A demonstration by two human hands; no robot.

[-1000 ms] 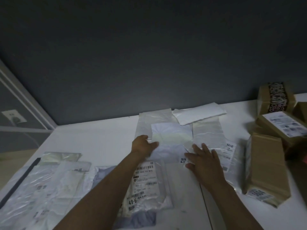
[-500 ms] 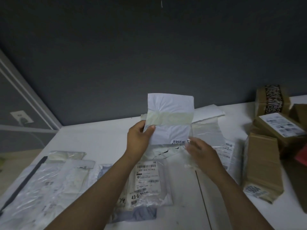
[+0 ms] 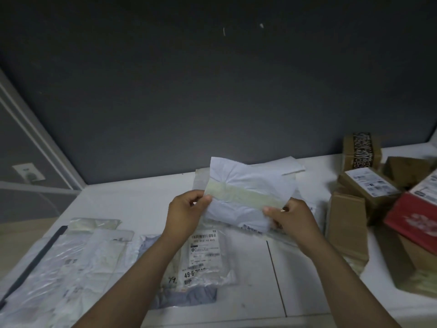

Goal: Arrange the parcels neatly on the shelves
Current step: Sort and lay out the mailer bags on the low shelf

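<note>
Left forearm is extended forward. Left hand (image 3: 185, 215) is held above the white table (image 3: 118, 204), with thumb and fingers pinched on the left edge of the white taped parcel (image 3: 250, 185). Parcel is held tilted above the table, between both hands. Its right edge is gripped by the right hand (image 3: 294, 218), fingers curled.

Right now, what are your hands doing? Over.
Left hand, right hand: both pinch white taped parcel. Held above white surface. Cardboard boxes to the right, apart.
</note>
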